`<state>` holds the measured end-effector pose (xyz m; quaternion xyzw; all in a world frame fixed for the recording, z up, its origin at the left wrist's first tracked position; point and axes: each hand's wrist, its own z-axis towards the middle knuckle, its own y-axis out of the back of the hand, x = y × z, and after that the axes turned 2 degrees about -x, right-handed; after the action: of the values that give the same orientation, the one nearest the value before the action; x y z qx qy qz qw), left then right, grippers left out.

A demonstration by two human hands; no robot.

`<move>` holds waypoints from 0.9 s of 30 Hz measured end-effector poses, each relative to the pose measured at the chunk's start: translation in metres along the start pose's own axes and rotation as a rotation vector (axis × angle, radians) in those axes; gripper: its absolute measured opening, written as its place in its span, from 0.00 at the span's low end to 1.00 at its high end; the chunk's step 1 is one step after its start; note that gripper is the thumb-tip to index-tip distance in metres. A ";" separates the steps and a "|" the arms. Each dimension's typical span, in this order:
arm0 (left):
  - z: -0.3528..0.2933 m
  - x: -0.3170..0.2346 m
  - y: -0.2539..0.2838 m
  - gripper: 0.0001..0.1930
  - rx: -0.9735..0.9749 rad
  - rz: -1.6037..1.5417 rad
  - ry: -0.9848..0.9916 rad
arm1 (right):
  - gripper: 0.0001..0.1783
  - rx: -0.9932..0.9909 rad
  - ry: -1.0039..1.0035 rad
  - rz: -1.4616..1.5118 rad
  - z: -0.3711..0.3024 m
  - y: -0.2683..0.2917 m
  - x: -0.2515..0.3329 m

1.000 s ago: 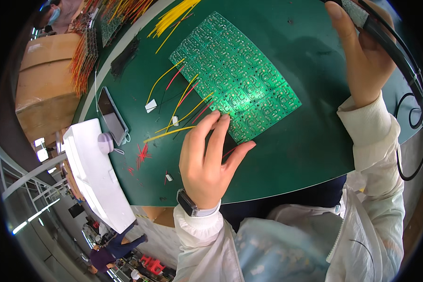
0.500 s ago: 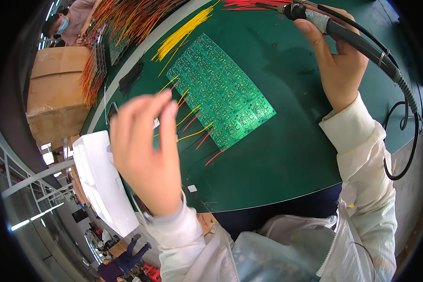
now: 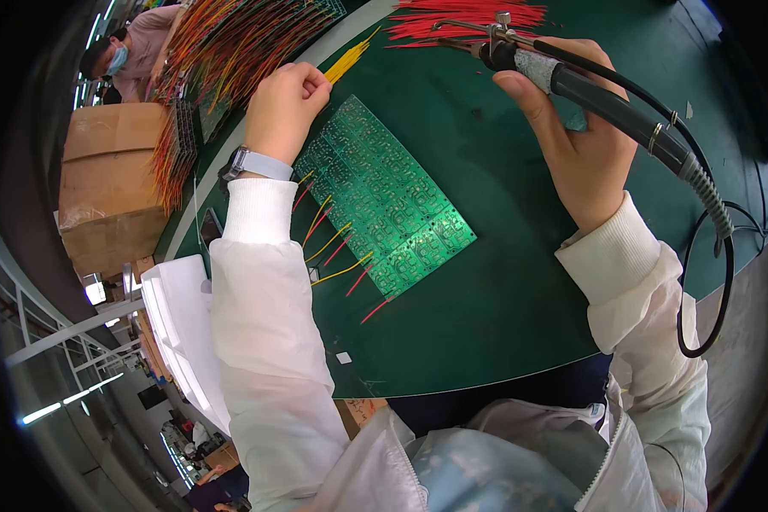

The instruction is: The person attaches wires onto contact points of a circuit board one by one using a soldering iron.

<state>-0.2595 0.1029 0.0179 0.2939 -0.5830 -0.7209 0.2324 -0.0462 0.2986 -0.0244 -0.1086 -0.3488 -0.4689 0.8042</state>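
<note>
Lying flat on the green tabletop [image 3: 503, 324], the circuit board [image 3: 392, 196] is a rectangular green panel divided into repeating sections dotted with small solder points; yellow and red leads [image 3: 330, 244] project from its left edge. The left hand [image 3: 283, 107] is just beside the board's upper-left side, fingers curled at the yellow wire bundle [image 3: 350, 58]; whether it pinches a wire cannot be determined. The right hand [image 3: 589, 154], right of the board, grasps a corded black handheld tool [image 3: 602, 107].
</note>
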 end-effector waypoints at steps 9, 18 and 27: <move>-0.001 0.011 0.008 0.05 -0.114 0.066 -0.243 | 0.15 -0.028 0.019 -0.043 0.001 -0.001 0.002; -0.074 -0.046 0.035 0.05 -0.249 -0.471 0.013 | 0.16 -0.003 0.027 -0.025 -0.001 0.002 -0.003; -0.171 -0.116 0.026 0.08 -0.479 -0.726 0.358 | 0.14 -0.029 -0.133 0.217 -0.007 -0.010 0.009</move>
<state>-0.0577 0.0559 0.0354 0.5367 -0.2102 -0.8078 0.1233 -0.0483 0.2838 -0.0253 -0.1882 -0.3808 -0.3759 0.8235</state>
